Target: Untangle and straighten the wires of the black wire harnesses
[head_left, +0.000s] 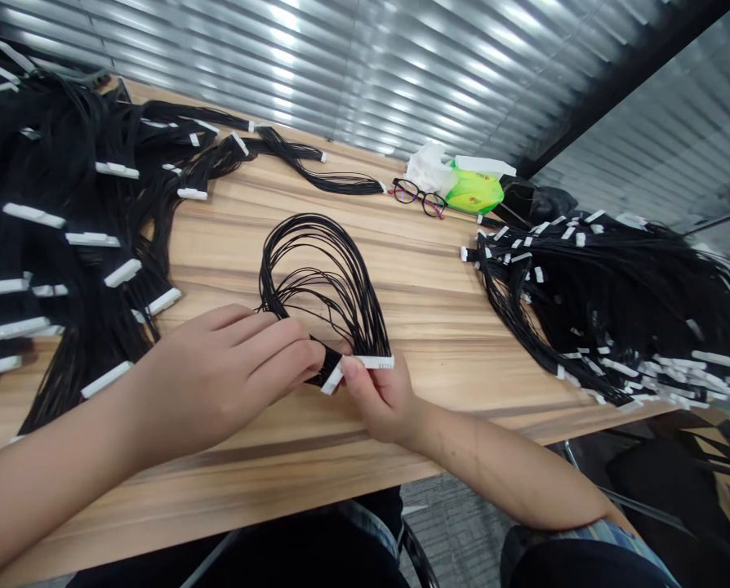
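Observation:
A black wire harness (356, 273) arches in a loop above the wooden table, its two white connectors brought close together. My left hand (236, 371) is closed around the wires just behind the smaller white connector (332, 378), which tilts downward. My right hand (380, 396) pinches the longer white connector (377, 362) at the loop's other end, thumb on top. Both hands meet near the front of the table, and the fingertips beneath the connectors are partly hidden.
A large heap of black harnesses (64, 163) covers the table's left side. Another pile (616, 294) lies at the right. Along the back are loose harnesses (316, 171), eyeglasses (419, 196) and a green tissue pack (475, 192). A corrugated metal wall (340, 73) stands behind the table (438, 318).

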Demonstrator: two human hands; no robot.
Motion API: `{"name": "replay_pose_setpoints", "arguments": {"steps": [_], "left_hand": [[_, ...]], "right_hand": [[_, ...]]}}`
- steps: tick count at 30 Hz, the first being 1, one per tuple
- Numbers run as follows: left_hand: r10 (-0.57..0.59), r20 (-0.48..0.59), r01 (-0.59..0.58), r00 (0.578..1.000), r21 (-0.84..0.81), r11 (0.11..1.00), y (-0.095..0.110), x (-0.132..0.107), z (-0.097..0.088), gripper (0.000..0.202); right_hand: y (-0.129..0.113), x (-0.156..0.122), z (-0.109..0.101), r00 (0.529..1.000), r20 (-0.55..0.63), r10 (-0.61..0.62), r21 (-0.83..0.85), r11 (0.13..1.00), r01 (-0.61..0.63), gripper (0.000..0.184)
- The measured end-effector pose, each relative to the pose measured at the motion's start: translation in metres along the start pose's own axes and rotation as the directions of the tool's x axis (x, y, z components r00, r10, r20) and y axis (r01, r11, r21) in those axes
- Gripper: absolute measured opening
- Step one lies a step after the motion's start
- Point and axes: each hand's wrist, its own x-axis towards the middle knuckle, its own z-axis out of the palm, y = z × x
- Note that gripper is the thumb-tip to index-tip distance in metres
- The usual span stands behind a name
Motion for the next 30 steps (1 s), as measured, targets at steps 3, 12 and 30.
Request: {"name": "replay_pose_setpoints", "arguments": {"steps": [3,12,30], "left_hand": [[0.008,-0.038,-0.004,0.999,0.124,0.992,0.002,0.004,-0.002,0.021],[0.037,-0.102,-0.048,0.994,-0.107,0.993,0.018,-0.015,-0.013,0.033],[-0.095,-0.043,0.099,0.995,0.096,0.99,0.009,-0.017,0.001,0.041]], "right_hand": [[0.001,-0.001,0.001,0.994,-0.017,0.104,0.076,0.992,-0.102,0.036],[0.009,0.003,-0.003,0.931,-0.23,0.282,0.286,0.934,-0.213,0.052],[0.003,-0.004,0.004,0.97,-0.128,0.206,0.213,0.961,-0.176,0.046]]}}
